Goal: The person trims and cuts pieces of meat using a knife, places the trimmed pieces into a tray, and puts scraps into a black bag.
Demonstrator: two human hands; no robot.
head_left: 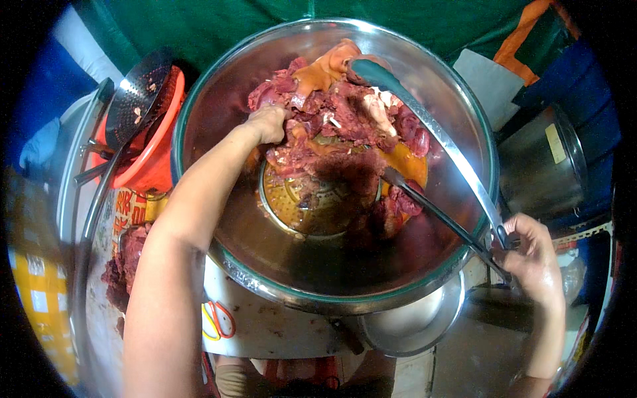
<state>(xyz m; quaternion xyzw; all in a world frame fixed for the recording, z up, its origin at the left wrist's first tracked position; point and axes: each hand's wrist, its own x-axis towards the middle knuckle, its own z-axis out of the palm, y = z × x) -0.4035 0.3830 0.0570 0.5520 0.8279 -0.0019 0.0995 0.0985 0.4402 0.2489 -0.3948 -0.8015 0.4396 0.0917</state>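
A wide steel basin (229, 232) holds a heap of dark red meat (338, 109) with orange-brown skin-like pieces and some pale bits. Under the meat, at the bottom, lies a round perforated plate (275, 209) in brownish liquid. My left hand (269, 125) reaches in from the near left, its fingers curled onto the meat's left side. Outside the right rim, my right hand (531, 259) grips what look like long tongs (458, 159) by the end. Their two arms spread into the basin: the far one ends in a green tip on the meat, the near one's dark end touches it.
On the left, a black perforated skimmer (136, 99) rests over an orange-red tub (171, 149). More meat (133, 255) lies beside my left forearm. Scissors with coloured handles (219, 322) and a shallow steel bowl (424, 325) are near. A steel pot (541, 159) stands right.
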